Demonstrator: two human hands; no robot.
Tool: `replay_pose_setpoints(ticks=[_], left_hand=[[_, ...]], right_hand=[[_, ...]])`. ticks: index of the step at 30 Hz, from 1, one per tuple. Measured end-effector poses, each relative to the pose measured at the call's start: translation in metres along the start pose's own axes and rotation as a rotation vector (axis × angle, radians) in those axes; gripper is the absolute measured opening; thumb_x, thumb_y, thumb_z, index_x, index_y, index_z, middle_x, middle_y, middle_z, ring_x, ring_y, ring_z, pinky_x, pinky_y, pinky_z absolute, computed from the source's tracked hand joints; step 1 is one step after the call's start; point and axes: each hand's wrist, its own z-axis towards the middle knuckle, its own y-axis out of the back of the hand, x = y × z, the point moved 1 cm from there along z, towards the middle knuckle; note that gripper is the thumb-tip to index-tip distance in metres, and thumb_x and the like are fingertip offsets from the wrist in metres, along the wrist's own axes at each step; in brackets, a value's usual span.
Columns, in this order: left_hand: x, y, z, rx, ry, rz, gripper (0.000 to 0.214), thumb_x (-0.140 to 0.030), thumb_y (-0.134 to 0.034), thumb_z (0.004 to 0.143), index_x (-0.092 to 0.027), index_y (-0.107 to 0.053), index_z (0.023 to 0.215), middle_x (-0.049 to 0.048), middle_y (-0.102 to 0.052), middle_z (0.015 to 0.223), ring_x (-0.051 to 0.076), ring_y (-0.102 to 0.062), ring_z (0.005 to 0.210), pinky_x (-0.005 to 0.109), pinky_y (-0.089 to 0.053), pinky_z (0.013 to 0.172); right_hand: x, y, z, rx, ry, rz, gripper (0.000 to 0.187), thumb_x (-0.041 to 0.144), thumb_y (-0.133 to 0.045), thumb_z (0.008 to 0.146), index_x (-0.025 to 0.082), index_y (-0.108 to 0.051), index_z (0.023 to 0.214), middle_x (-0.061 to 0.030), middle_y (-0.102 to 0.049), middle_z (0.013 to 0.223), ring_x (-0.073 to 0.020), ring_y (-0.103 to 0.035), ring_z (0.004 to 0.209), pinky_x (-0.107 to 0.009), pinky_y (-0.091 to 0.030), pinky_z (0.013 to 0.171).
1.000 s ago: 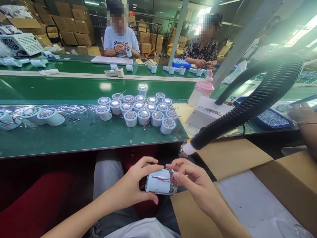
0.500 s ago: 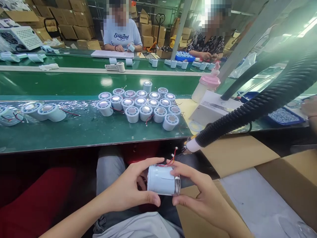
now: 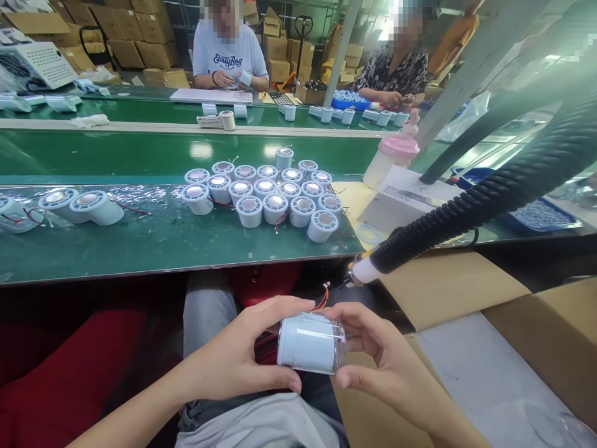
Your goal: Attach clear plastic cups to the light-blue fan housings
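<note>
The left hand [image 3: 254,348] and right hand [image 3: 382,358] hold a pale-blue cylindrical housing [image 3: 306,343] between their fingers, its long axis left to right, clear end [image 3: 339,348] at the right fingers; far beyond them, a co-worker's T-shirt [image 3: 228,50] reads "Boy".

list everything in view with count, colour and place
Held cylinder: one, pale blue with clear end, between hands
Wires: at least two, red and yellow, beyond it
Clustered cylinders: about nineteen, pale blue, bench middle
Left cylinders: at least three, pale blue, bench left
Bench: one, green, ahead
Bottle: one, white and pink, right of cluster
Hose: one, black, right
Open carton: one, brown, lower right
Stacked cartons: many, brown, background
Co-workers: at least two, blue and patterned tops, across bench
Left hand: one, bare, at cylinder's left end
Right hand: one, bare, at clear end
</note>
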Motion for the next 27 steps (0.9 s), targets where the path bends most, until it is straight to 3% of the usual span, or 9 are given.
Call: replay_pose_setpoints(ticks=[11, 18, 27], left_hand=[[-0.003, 0.002, -0.001, 0.024, -0.077, 0.109, 0.074, -0.035, -0.080, 0.070, -0.035, -0.044, 0.134, 0.0034, -0.052, 0.138, 0.023, -0.050, 0.127, 0.032, -0.042, 0.107], [-0.003, 0.002, -0.001, 0.021, -0.104, 0.141, 0.074, -0.036, -0.080, 0.070, -0.033, -0.044, 0.134, 0.0043, -0.052, 0.138, 0.023, -0.049, 0.128, 0.032, -0.042, 0.108], [0.000, 0.003, -0.003, 0.028, -0.146, 0.167, 0.081, -0.027, -0.083, 0.067, -0.039, -0.041, 0.135, 0.0004, -0.052, 0.139, 0.021, -0.048, 0.129, 0.032, -0.040, 0.109]], right_hand=[[-0.006, -0.004, 0.002, 0.035, -0.200, 0.234, 0.060, 0.057, -0.078, 0.066, 0.020, -0.052, 0.104, -0.0036, -0.058, 0.098, -0.0127, -0.057, 0.080, -0.020, -0.050, 0.064], [-0.006, -0.010, 0.006, 0.087, -0.173, 0.336, 0.049, 0.057, -0.069, 0.077, 0.018, -0.047, 0.096, 0.0025, -0.057, 0.075, -0.0075, -0.058, 0.060, -0.017, -0.051, 0.056], [-0.012, -0.011, 0.003, 0.089, -0.167, 0.345, 0.050, 0.060, -0.066, 0.078, 0.017, -0.045, 0.094, 0.0021, -0.060, 0.074, -0.0077, -0.062, 0.055, -0.016, -0.053, 0.051]])
